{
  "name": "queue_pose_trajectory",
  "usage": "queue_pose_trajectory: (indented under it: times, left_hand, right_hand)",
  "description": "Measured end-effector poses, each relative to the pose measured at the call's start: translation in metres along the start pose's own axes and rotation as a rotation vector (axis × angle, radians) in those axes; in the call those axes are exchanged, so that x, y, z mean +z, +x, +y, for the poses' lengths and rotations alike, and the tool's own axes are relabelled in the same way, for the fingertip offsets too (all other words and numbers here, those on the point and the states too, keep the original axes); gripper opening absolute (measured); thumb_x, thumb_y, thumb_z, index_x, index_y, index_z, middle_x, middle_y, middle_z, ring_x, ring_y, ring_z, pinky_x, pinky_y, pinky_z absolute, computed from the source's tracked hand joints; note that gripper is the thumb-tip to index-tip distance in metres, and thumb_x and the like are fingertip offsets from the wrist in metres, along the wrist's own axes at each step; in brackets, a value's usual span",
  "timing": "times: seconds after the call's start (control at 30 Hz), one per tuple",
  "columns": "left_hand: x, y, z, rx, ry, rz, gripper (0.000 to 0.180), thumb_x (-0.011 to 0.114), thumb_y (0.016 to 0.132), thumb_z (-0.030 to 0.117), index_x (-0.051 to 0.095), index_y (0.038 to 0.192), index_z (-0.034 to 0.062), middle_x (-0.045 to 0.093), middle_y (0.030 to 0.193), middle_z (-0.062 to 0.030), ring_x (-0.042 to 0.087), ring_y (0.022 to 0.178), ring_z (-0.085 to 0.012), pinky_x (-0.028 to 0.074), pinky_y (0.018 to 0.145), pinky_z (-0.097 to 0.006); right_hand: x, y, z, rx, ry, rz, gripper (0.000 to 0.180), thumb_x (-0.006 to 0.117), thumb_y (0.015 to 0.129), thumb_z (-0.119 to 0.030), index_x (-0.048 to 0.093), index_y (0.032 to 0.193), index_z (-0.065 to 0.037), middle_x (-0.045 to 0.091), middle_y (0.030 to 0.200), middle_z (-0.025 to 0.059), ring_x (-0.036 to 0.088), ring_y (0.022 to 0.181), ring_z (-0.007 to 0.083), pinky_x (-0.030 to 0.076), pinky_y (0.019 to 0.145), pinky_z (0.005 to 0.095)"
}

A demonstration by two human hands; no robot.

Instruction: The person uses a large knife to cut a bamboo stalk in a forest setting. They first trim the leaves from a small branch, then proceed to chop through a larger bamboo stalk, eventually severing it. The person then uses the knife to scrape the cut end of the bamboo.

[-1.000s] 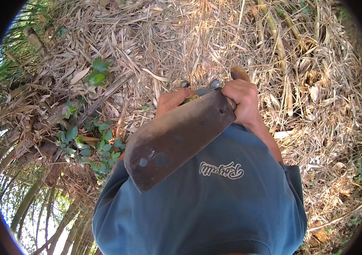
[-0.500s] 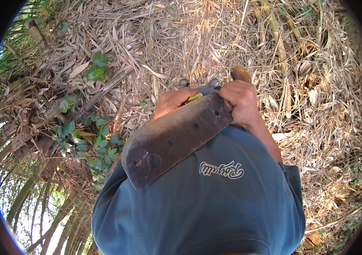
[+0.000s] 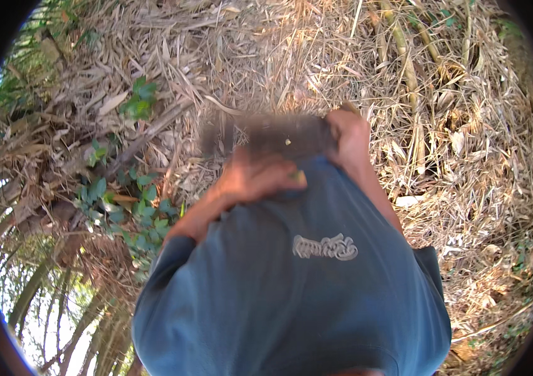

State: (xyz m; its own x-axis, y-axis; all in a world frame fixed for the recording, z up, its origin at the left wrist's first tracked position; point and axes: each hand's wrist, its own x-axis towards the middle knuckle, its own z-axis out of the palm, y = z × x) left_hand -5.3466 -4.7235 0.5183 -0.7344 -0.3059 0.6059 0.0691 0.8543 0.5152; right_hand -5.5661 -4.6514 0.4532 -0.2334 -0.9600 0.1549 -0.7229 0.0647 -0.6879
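Gripping a broad-bladed knife (image 3: pixel 291 135) by its handle (image 3: pixel 348 107), the right hand (image 3: pixel 351 135) is closed firmly, with the handle's end showing above the knuckles. The dark blade (image 3: pixel 260 135), smeared by blur, reaches left from that fist, farther out from the chest than the left hand (image 3: pixel 254 178). The left hand, also blurred, is curled around a small yellow-green piece (image 3: pixel 300 177); only an end shows at the fingertips, and the rest is hidden. The two hands are apart, near each other, in front of a blue shirt (image 3: pixel 279 301) with a pale print. Dry leaves (image 3: pixel 248 62) cover the ground, with green plants (image 3: pixel 144 97) at left and a stalk (image 3: pixel 412 81) at upper right.
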Motion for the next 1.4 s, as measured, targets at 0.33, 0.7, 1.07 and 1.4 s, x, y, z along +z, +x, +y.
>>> queue_pose_trajectory:
  times: [0.33,0.7,1.07,1.4]
  left_hand:
    - [0.022,-0.020,0.002,-0.553,-0.376,0.226,0.020,0.062,0.094,0.023,0.066,0.092,0.0028,0.066,0.079,-0.0128,0.064,0.064,-0.0251,0.050,0.062,-0.034]
    - [0.017,-0.032,-0.006,-0.429,-0.194,-0.139,0.027,0.072,0.077,0.018,0.060,0.093,0.0001,0.064,0.085,-0.0129,0.065,0.067,-0.0286,0.049,0.058,-0.038]
    - [0.019,-0.019,0.006,-0.401,-0.243,-0.039,0.028,0.072,0.076,0.016,0.062,0.096,-0.0004,0.065,0.078,-0.0137,0.064,0.062,-0.0293,0.050,0.056,-0.039]
    - [0.036,-0.007,0.013,-0.666,-0.696,0.108,0.038,0.060,0.096,0.038,0.058,0.081,0.0032,0.048,0.057,-0.0055,0.048,0.047,-0.0180,0.039,0.044,-0.029]
  right_hand:
    - [-0.027,-0.020,0.002,0.254,0.155,-0.019,0.019,0.069,0.072,-0.016,0.059,0.065,-0.002,0.053,0.055,0.0119,0.051,0.052,0.0295,0.042,0.051,0.0396]
    - [-0.039,-0.007,-0.036,-0.417,0.120,-0.027,0.027,0.070,0.056,-0.022,0.050,0.063,-0.005,0.047,0.058,0.0087,0.051,0.051,0.0286,0.039,0.049,0.0378]
    - [-0.047,-0.010,-0.031,-0.419,0.094,-0.113,0.021,0.069,0.059,-0.020,0.053,0.064,-0.007,0.050,0.058,0.0058,0.056,0.054,0.0259,0.043,0.052,0.0380]
    - [0.003,0.007,0.074,0.700,-0.248,-0.194,0.046,0.068,0.079,-0.042,0.072,0.086,0.003,0.069,0.073,0.0219,0.068,0.071,0.0379,0.053,0.070,0.0446]
